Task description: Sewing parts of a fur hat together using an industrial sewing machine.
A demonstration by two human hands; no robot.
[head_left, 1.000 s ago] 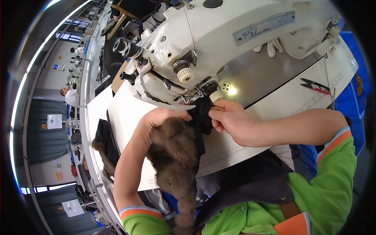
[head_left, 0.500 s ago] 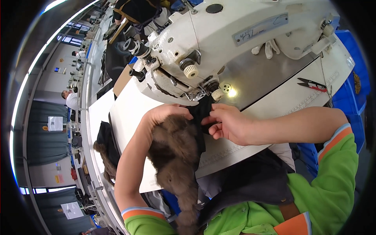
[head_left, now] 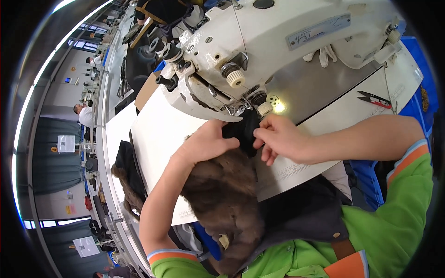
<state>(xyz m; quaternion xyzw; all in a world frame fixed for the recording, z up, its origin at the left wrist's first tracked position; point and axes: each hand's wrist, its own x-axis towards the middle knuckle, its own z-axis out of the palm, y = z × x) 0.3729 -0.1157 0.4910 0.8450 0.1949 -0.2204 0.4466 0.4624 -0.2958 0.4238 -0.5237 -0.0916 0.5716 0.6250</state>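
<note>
Fingers of my right hand (head_left: pixel 283 139) are curled at the edge of the black cloth (head_left: pixel 242 131); whether they pinch it, I cannot tell. My left hand (head_left: pixel 207 141), its grip hidden, lies over brown fur (head_left: pixel 225 183), just below the white sewing machine (head_left: pixel 273 44).

Left forearm (head_left: pixel 160 204): bare, rising from the lower edge, slanted up and rightward. Left wrist (head_left: pixel 183 158): slightly bent, turning the hand inward. Left hand (head_left: pixel 208 141): back uppermost, thumb (head_left: pixel 229 144) extended to the right, remaining fingers largely hidden from view. Right forearm (head_left: pixel 357 141): bare, nearly level, entering from the right, elbow bent. Right wrist (head_left: pixel 307 147): roughly in line with the forearm. Right hand (head_left: pixel 283 138): pointing left, foremost digits bent, tips close together, lower digits loosely curled. Pair: near each other, not touching, at similar height.
</note>
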